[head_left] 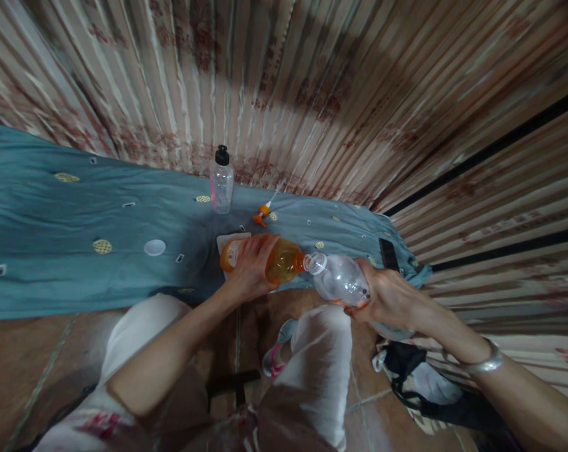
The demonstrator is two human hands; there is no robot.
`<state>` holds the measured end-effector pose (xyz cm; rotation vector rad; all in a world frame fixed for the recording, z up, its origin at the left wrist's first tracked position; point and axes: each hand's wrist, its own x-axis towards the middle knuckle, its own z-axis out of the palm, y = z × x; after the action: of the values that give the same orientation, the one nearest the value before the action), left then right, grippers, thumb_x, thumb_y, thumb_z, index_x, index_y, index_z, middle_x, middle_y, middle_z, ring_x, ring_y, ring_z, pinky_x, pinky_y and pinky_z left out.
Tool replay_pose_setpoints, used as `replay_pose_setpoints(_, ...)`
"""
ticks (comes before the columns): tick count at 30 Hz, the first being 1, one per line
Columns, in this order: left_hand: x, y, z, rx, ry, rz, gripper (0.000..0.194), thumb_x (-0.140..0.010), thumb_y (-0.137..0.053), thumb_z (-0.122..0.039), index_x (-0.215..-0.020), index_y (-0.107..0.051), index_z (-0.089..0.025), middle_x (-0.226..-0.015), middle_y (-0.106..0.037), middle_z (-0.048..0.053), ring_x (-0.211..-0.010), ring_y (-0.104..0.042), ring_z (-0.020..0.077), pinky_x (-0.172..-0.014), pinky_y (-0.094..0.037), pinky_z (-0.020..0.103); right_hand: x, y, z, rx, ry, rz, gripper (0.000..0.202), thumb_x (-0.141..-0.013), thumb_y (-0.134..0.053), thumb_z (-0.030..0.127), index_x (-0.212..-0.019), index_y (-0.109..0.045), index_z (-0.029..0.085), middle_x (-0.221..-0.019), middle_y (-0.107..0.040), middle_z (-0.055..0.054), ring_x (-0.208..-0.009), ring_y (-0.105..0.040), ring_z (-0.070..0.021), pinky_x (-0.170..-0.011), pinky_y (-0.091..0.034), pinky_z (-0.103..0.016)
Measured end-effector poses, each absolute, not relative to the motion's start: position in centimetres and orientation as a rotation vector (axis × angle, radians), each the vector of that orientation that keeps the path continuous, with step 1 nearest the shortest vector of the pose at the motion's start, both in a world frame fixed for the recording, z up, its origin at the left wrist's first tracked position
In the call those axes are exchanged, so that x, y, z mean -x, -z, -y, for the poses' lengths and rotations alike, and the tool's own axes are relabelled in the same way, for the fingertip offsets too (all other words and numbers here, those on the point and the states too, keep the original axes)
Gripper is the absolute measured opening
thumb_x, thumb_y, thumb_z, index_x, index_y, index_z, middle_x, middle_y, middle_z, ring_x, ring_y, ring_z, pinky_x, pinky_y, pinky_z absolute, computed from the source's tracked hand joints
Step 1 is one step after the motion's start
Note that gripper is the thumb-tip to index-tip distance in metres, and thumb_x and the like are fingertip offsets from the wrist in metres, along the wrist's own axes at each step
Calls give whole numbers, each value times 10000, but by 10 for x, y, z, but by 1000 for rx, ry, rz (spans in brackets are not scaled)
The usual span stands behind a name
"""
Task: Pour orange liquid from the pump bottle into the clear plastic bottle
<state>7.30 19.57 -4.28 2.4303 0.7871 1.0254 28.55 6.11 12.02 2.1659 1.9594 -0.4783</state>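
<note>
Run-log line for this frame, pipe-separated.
left hand: holds orange bottle | right hand: holds clear bottle | bottles: mouth to mouth | orange pump: on cloth | black-capped bottle: upright

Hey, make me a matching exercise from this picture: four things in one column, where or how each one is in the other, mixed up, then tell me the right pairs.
Things:
1. orange bottle
2. black-capped bottle
3. uncapped clear bottle
4. orange pump top

Places and states:
A. lying on the blue-green cloth
B. held by the right hand
C. standing upright on the cloth
D. held by the left hand

Right pairs: 1-D, 2-C, 3-B, 4-A.
</note>
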Motion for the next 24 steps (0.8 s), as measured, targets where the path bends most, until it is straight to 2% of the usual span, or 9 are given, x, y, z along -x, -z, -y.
replay_pose_setpoints(6, -74, 44, -196, -2441, -1028, -809, 850, -672, -749, -336, -1388, -329, -157, -1305, -500, 179, -1198, -488, 344, -1043, -375, 515, -287, -118, -61, -2149, 429, -1956, 456, -676, -614, 348, -1075, -469, 182, -800, -683, -55, -724, -685, -257, -591, -415, -293)
replay_pose_setpoints(13, -74, 43, -196, -2431, -1015, -805, 883, -662, -753, -329, -1407, -299, -190, -1311, -494, 164, -1207, -486, 337, -1051, -367, 516, -289, -117, -61, -2151, 436, -1955, 503, -661, -628, 344, -1105, -473, 166, -798, -704, -62, -703, -682, -247, -585, -407, -280)
replay_pose_setpoints(24, -73, 45, -196, -2436, -1039, -777, 861, -664, -752, -344, -1392, -335, -153, -1304, -497, 181, -1207, -483, 344, -1046, -374, 517, -286, -118, -61, -2137, 400, -1936, 454, -663, -609, 349, -1057, -464, 176, -776, -691, -65, -695, -679, -253, -572, -391, -288)
